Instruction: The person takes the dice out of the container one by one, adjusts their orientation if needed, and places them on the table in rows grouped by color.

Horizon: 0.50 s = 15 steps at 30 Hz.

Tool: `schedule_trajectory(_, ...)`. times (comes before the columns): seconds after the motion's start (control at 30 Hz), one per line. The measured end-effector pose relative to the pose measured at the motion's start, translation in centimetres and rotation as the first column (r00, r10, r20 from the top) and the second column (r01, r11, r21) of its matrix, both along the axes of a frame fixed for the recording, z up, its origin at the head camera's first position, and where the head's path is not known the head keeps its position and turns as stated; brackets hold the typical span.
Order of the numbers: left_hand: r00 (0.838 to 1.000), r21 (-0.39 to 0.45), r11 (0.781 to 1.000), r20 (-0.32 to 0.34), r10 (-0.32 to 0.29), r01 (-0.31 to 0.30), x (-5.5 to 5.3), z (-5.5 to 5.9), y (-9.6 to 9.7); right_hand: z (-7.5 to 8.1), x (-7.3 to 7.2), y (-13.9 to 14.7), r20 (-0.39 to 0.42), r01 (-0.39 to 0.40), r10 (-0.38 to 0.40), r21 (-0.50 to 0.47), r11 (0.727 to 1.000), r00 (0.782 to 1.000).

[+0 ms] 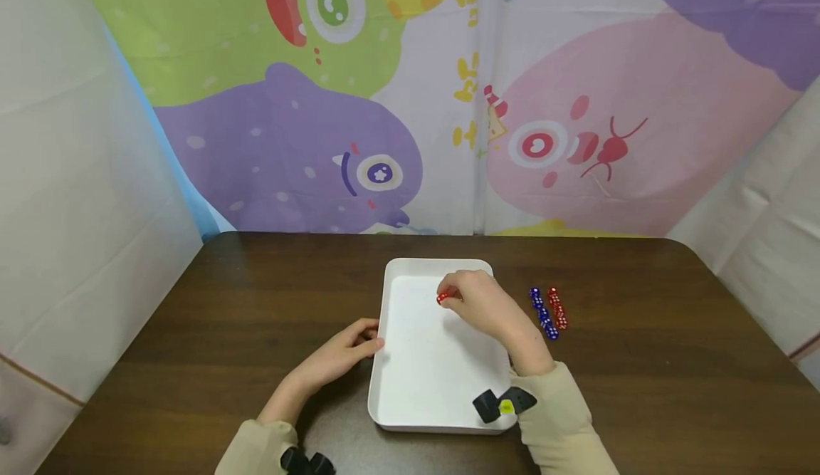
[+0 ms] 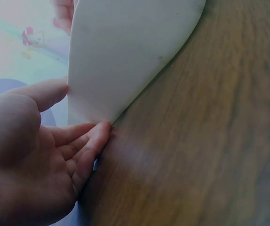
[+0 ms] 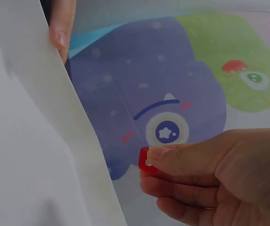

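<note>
My right hand [image 1: 477, 304] pinches a small red die [image 3: 145, 160] between thumb and index finger, over the far part of a white rectangular tray [image 1: 429, 389]. White pips show on the die, and the thumb covers part of it. The other fingers curl beneath in the right wrist view. At the tray's left side is my left hand [image 1: 342, 354], its thumb at the rim. In the left wrist view its fingertips touch the bottom of the tray's outer wall [image 2: 125, 52], close to the tabletop.
Right of the tray, a row of several blue dice [image 1: 543, 313] lies beside a row of several red dice [image 1: 557, 308]. The dark wooden table [image 1: 640, 361] has a printed cartoon curtain [image 1: 448, 176] behind it and pale cloth [image 1: 96, 176] at the sides.
</note>
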<state>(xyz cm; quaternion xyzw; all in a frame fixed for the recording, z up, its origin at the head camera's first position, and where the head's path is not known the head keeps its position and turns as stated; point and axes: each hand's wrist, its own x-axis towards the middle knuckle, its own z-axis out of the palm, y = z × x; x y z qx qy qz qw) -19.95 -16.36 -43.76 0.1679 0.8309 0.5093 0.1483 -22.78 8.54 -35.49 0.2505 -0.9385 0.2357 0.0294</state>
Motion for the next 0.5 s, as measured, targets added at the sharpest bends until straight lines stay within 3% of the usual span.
schedule_trajectory(0.5, 1.0, -0.018, 1.0, 0.008, 0.014, -0.014, -0.1, -0.3, 0.0, 0.1, 0.3, 3.6, -0.024, 0.075, -0.074, 0.02, 0.997, 0.997)
